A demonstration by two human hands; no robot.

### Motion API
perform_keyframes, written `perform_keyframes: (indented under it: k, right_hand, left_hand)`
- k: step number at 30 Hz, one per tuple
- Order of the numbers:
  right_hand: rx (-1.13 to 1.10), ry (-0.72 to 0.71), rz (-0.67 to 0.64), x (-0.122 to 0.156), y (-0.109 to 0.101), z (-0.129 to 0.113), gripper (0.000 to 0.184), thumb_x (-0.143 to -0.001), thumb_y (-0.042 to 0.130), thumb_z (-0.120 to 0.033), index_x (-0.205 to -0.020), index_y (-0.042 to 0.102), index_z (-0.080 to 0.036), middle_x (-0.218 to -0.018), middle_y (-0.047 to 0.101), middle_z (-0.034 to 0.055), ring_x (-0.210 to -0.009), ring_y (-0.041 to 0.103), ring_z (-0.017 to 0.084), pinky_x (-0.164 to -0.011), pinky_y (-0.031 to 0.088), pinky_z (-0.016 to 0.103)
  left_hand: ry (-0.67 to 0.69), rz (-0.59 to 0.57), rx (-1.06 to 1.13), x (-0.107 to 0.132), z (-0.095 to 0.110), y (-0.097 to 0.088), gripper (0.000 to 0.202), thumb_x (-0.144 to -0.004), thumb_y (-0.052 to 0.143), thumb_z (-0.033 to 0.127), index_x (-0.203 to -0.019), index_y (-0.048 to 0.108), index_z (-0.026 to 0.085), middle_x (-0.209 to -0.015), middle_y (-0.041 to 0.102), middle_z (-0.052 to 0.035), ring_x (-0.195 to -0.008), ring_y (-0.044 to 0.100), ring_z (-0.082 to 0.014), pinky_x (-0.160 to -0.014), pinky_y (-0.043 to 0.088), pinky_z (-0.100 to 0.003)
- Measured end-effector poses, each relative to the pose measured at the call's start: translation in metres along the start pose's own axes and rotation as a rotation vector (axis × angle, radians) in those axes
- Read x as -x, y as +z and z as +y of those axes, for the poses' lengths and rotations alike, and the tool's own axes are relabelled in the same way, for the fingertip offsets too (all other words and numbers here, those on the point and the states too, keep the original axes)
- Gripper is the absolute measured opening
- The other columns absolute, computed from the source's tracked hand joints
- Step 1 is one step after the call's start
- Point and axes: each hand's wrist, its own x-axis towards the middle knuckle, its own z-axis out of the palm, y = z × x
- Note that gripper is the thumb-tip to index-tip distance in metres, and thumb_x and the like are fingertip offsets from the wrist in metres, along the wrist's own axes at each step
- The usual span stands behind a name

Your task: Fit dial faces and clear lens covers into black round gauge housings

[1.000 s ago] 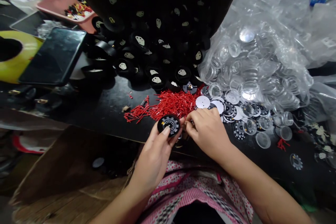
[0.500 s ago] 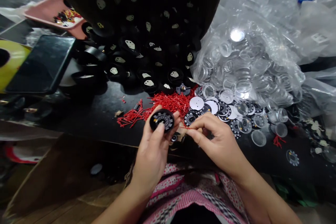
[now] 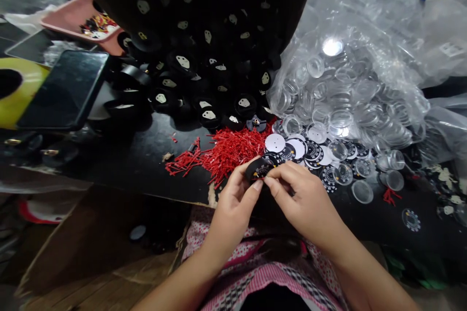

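On the black desk (image 3: 146, 165), left of centre, lies a heap of thin red plastic pointers (image 3: 229, 148). Just right of it, above the desk's near edge, the left hand (image 3: 233, 209) pinches a small round black gauge body with a printed dial (image 3: 260, 169) between thumb and fingers. The right hand (image 3: 310, 204) meets it, thumb and forefinger pressed together on its near rim; whether a pointer sits between them is hidden. To my eye this work wants a firm, steady left grip, the dial tilted toward the eyes, and light, square pressure from the right fingertips, so nothing thin bends. Loose printed dial discs (image 3: 314, 150) lie just beyond.
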Motion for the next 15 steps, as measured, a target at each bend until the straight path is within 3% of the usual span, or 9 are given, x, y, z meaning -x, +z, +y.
perform_keyframes:
  k: [7,15]
  right_hand:
    - [-0.166,0.066,0.001,0.005,0.0,-0.004,0.017,-0.093,0.055,-0.017,-0.077,0.059,-0.02,-0.077,0.059,-0.0008,-0.072,0.054,0.013,-0.067,0.04,0.027]
    - [-0.232,0.095,0.028,0.012,0.015,-0.003,0.021,-0.094,0.055,-0.02,-0.073,0.055,-0.019,-0.071,0.057,-0.0023,-0.065,0.052,0.011,-0.061,0.038,0.024]
  left_hand:
    - [0.093,0.087,-0.144,0.006,0.011,0.003,0.019,-0.086,0.068,0.024,-0.105,0.069,0.026,-0.109,0.073,-0.0013,-0.104,0.068,-0.02,-0.094,0.052,-0.029]
    - [0.192,0.123,-0.365,0.011,0.006,-0.006,0.029,-0.085,0.066,0.018,-0.11,0.07,0.031,-0.107,0.073,0.0028,-0.1,0.069,-0.0183,-0.091,0.053,-0.025]
